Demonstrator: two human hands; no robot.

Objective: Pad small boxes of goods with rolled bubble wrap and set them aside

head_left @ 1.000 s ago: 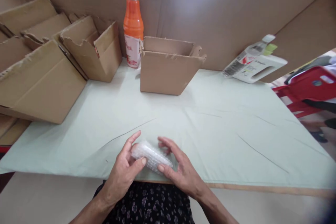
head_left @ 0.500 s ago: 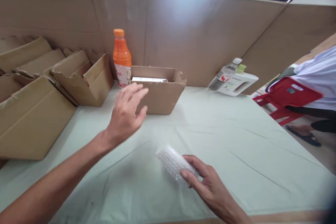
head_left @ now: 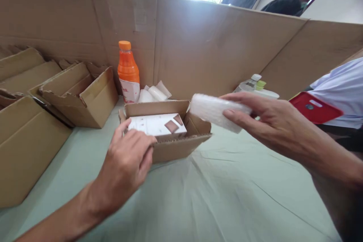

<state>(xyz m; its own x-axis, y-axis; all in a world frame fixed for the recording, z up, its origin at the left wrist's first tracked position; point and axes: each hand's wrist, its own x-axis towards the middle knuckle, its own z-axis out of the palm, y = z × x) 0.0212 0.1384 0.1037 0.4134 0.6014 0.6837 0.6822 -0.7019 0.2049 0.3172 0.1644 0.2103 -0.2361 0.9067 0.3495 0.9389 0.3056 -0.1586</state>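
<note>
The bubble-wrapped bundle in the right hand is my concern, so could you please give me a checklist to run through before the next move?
1. Bubble-wrapped bundle gripped by the right hand: ok, between thumb and fingers.
2. Cardboard box open at the top: ok.
3. Left hand on the cardboard box: ok, at its near side.
4. Room beside the white box inside: cannot tell; a gap shows at its right, depth hidden.
5. Bundle apart from the cardboard box: cannot tell; they overlap in view.
</note>
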